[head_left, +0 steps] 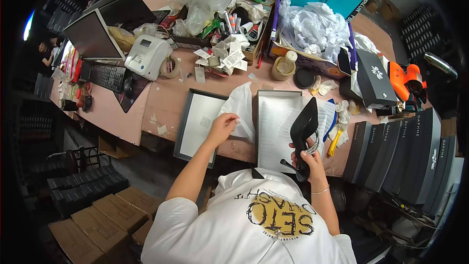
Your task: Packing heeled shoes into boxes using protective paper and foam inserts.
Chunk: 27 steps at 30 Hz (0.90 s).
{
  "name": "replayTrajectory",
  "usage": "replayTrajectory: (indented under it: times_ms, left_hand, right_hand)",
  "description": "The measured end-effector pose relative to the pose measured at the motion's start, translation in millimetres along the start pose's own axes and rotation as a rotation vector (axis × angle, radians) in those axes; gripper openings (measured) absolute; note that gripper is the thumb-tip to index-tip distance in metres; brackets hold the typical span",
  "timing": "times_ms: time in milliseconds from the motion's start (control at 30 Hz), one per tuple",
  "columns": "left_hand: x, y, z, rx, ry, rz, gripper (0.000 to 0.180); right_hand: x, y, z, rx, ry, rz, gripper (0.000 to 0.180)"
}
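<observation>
My right hand (pixel 310 159) is wrapped round a black high-heeled shoe (pixel 304 122), its toe pointing up and its heel toward me. The shoe is held above a shoebox (pixel 266 94) in which white padded sheeting (pixel 276 137) lies. A corner of white tissue paper (pixel 240 105) is pinched in the fingers of my left hand (pixel 223 126). That paper hangs between the shoebox and a dark-edged lid (pixel 183 126), which lies with its white inside up. My left hand is over the lid's right side.
Dark shoeboxes (pixel 386 151) stand in a row at the right. A carton of crumpled white paper (pixel 312 29), a glue jar (pixel 283 67) and a heap of tags (pixel 229 58) line the back. Farther left are a label printer (pixel 146 56), keyboard (pixel 107 76) and monitor (pixel 93 34). A yellow-handled tool (pixel 335 143) lies right of the shoebox.
</observation>
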State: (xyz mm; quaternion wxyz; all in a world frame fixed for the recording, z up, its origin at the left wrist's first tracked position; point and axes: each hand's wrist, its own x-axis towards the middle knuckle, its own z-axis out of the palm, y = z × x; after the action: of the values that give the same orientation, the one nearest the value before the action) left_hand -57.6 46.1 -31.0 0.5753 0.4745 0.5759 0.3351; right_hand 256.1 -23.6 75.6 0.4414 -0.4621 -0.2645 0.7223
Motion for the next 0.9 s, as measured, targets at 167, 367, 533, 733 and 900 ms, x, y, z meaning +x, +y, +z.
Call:
replayTrajectory:
  times_ms: [167,367,533,733,900]
  left_hand:
    - [-49.3,48.6,-58.7,-0.09,0.102,0.19,0.021]
    - [-26.3,75.6,-66.9,-0.124,0.251,0.102,0.023]
    - [69.2,-15.7,-72.1,0.196,0.532,-0.065,0.03]
    - [-40.1,-6.4,-25.4,0.369,0.674,0.439,0.056]
    - [-113.5,-15.5,48.9,0.986,0.214,0.595,0.064]
  right_hand:
    - [2.1,-19.9,3.4,-0.07,-0.203,0.056,0.056]
    - [12.7,-40.0,41.6,-0.096,-0.439,0.098,0.056]
    - [35.1,-8.0,46.3,-0.393,-0.301,0.158,0.064]
    - [12.3,6.4,16.9,0.024,-0.15,0.175,0.06]
    - [2.0,4.0,10.0,0.047,-0.175,0.156,0.06]
